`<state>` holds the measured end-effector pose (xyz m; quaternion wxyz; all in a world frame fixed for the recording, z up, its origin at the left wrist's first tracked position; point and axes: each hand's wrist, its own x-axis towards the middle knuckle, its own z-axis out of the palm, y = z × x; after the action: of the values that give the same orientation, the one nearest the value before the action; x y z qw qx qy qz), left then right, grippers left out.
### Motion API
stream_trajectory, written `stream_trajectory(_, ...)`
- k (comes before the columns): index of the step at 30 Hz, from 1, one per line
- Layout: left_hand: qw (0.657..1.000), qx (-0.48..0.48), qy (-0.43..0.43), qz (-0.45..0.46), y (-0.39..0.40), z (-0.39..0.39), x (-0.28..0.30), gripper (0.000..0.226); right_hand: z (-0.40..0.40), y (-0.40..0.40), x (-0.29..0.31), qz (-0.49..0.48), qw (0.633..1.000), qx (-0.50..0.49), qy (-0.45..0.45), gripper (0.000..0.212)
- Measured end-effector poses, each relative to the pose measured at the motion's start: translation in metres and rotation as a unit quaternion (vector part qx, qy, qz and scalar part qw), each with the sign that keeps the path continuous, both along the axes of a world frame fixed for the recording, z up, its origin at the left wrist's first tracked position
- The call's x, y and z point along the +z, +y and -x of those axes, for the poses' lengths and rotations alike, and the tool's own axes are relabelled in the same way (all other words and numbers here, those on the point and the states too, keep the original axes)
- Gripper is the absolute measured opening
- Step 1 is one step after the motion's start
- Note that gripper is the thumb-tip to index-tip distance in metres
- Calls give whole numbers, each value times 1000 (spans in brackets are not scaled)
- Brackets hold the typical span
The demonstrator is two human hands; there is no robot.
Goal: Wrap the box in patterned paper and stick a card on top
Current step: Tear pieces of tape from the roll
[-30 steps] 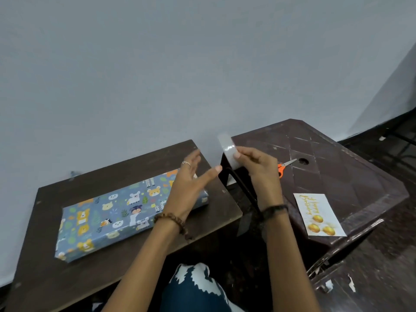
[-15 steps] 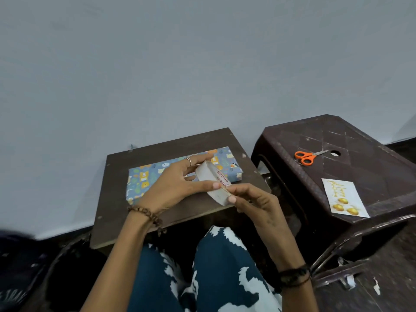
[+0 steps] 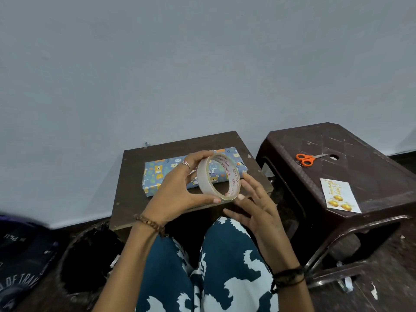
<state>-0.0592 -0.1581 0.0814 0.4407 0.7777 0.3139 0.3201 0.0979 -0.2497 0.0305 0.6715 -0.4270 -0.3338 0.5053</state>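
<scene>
A small dark brown desk (image 3: 132,190) stands against a plain pale grey-blue wall (image 3: 202,64), just beyond both hands. To the right of the hands, close beside the desk, is a dark maroon plastic stool (image 3: 371,176). Down to the left of the hands, on the floor, sits a dark basket (image 3: 90,255), with dark printed cloth (image 3: 20,266) at the far left edge. Below the hands is the person's lap in blue trousers with a white pattern (image 3: 213,266).

The box (image 3: 162,174), already wrapped in blue paper with animal faces, lies flat on the desk directly behind the hands, partly hidden by them. The card (image 3: 340,195), white with gold writing and gold balls, lies on the near corner of the stool, well to the right of the right hand. Orange-handled scissors (image 3: 307,159) lie farther back on the stool.

The left hand (image 3: 175,192) grips a roll of clear tape (image 3: 218,177) held above the desk's near edge, fingers curled over its top and thumb under its bottom rim. The right hand (image 3: 256,208) is loosely spread, with fingertips touching the roll's right and lower edge.
</scene>
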Motion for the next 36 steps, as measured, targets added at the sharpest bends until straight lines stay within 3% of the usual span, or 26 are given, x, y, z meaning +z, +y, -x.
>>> stream_trajectory(3,997,-2,43,-57,-8,1,-1,89,5,-1,6,22,995,19,94,55)
stream_trajectory(8,997,-51,47,-25,-10,8,-8,84,12,-5,2,-17,999,-31,-8,47)
stream_trajectory(13,997,-36,-30,53,-13,9,-9,48,8,-3,-4,-48,996,-36,-65,50)
stream_trajectory(16,999,-26,-2,24,-15,5,-9,29,9,-1,-4,-68,984,-32,-160,47)
stream_trajectory(20,999,-19,26,-27,-15,2,-17,38,13,-2,-4,-98,971,-25,-218,40)
stream_trajectory(26,987,48,-130,77,-22,-4,-22,31,13,-3,-7,-81,986,-65,-131,31)
stream_trajectory(32,920,123,-315,199,-22,-14,-28,19,20,-2,-1,-94,989,-53,-97,42)
stream_trajectory(36,873,147,-376,276,-25,-19,-32,20,25,-4,2,-95,990,-55,-86,43)
